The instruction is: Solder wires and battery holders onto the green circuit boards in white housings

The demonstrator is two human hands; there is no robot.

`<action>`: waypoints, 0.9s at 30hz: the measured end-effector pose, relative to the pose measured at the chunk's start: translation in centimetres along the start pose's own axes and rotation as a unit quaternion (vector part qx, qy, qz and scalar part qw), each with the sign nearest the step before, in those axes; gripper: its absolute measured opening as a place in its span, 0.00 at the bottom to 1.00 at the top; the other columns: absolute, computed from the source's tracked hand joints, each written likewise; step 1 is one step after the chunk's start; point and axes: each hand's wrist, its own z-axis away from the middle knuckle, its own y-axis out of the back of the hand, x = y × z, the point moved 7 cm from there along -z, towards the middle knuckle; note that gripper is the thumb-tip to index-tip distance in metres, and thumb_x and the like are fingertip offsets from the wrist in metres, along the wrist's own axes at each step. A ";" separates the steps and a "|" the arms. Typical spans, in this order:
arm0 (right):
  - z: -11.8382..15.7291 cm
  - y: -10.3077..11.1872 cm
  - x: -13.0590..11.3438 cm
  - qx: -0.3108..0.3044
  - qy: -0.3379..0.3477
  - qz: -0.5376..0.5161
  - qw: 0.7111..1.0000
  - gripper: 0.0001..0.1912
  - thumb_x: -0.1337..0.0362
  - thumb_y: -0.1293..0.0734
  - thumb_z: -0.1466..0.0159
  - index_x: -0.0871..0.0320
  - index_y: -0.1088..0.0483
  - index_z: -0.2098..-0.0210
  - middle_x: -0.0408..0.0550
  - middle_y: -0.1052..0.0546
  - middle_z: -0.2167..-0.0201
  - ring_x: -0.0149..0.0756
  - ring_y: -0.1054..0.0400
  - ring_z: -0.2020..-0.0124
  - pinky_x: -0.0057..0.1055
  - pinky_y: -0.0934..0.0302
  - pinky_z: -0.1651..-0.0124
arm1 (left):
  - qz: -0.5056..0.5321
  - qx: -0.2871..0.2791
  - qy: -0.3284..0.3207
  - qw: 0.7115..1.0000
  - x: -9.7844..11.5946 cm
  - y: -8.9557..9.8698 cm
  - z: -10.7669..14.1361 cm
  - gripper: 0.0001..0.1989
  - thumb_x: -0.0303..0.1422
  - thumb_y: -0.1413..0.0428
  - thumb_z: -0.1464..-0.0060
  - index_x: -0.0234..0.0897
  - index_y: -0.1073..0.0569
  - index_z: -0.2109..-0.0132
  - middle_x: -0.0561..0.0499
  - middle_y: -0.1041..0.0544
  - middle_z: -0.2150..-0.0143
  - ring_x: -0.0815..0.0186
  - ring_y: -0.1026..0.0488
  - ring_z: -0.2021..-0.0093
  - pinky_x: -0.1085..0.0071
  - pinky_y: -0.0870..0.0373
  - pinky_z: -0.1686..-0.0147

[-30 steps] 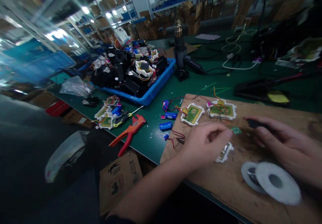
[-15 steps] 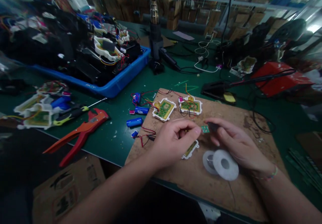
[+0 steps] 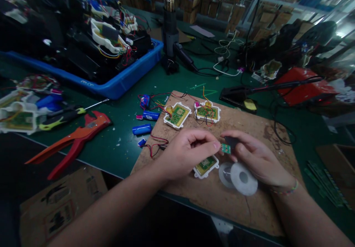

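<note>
Thumb and fingers of my left hand (image 3: pixel 191 152) are pinched together at the left edge of a small green circuit board (image 3: pixel 226 148). Against the board's right side, my right hand (image 3: pixel 256 162) grips a dark flat piece (image 3: pixel 230 142) between thumb and fingers. Whether board and dark piece are joined, I cannot tell. Partly covered by my left hand, a white-framed circuit board (image 3: pixel 206 166) lies on the brown board (image 3: pixel 205 193). A pale wire spool (image 3: pixel 244 178) lies just under my right hand. Two more white-framed circuit boards (image 3: pixel 177 115) with wires lie behind my hands.
Blue cylindrical batteries (image 3: pixel 141 129) and orange-red cutters (image 3: pixel 80 138) lie left, near a screwdriver (image 3: pixel 62 119). A blue tray (image 3: pixel 122 86) is heaped with black parts. A heat gun (image 3: pixel 169 29) stands upright behind. At right are a soldering-iron stand (image 3: pixel 237 97) and a red box (image 3: pixel 303 86).
The view has shifted, so the bench items sit further left. My hands have come slightly closer together, and the small green board shows more fully between them.
</note>
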 end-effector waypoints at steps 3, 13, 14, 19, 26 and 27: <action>0.1 -0.1 -0.2 -0.001 0.000 0.009 1.000 0.19 0.51 0.30 0.33 0.46 0.26 0.45 0.41 0.30 0.74 0.26 0.41 0.78 0.21 0.47 0.78 | -0.005 0.004 0.000 1.000 0.0 0.0 0.0 0.11 0.38 0.41 0.42 0.34 0.22 0.67 0.53 0.30 0.74 0.72 0.35 0.76 0.75 0.38 0.76; 0.1 -0.2 -0.3 0.001 -0.006 0.019 1.000 0.20 0.51 0.29 0.34 0.48 0.26 0.45 0.42 0.29 0.74 0.27 0.41 0.79 0.22 0.49 0.80 | -0.014 0.009 0.014 1.000 -0.4 0.1 0.1 0.11 0.38 0.41 0.44 0.35 0.23 0.68 0.54 0.31 0.77 0.71 0.34 0.77 0.75 0.38 0.79; 0.1 -0.1 -0.3 0.004 -0.005 0.021 1.000 0.20 0.51 0.29 0.34 0.48 0.25 0.45 0.43 0.29 0.74 0.27 0.41 0.79 0.22 0.49 0.80 | -0.013 0.009 0.016 1.000 -0.4 0.1 0.1 0.11 0.38 0.41 0.44 0.35 0.23 0.68 0.55 0.31 0.77 0.71 0.34 0.77 0.75 0.39 0.79; 0.1 -0.1 -0.3 -0.005 0.003 0.031 0.999 0.20 0.51 0.30 0.33 0.48 0.26 0.44 0.43 0.29 0.73 0.27 0.40 0.77 0.22 0.47 0.78 | -0.019 0.007 0.012 1.000 -0.3 -0.1 0.0 0.10 0.38 0.41 0.44 0.35 0.23 0.68 0.56 0.34 0.78 0.71 0.37 0.78 0.75 0.42 0.79; 0.3 0.0 -0.6 -0.016 0.015 0.072 0.997 0.18 0.54 0.30 0.33 0.49 0.25 0.44 0.45 0.26 0.70 0.28 0.38 0.74 0.23 0.43 0.75 | -0.038 0.026 0.015 0.999 -0.4 0.2 -0.1 0.10 0.37 0.42 0.44 0.35 0.24 0.69 0.55 0.35 0.76 0.72 0.40 0.77 0.75 0.45 0.78; 0.3 -0.1 -0.7 -0.020 0.020 0.078 0.997 0.18 0.54 0.30 0.32 0.48 0.25 0.44 0.45 0.25 0.68 0.28 0.37 0.74 0.23 0.42 0.75 | -0.044 0.029 0.010 0.999 -0.4 0.3 -0.1 0.10 0.37 0.42 0.44 0.35 0.24 0.69 0.55 0.35 0.76 0.72 0.40 0.76 0.75 0.45 0.78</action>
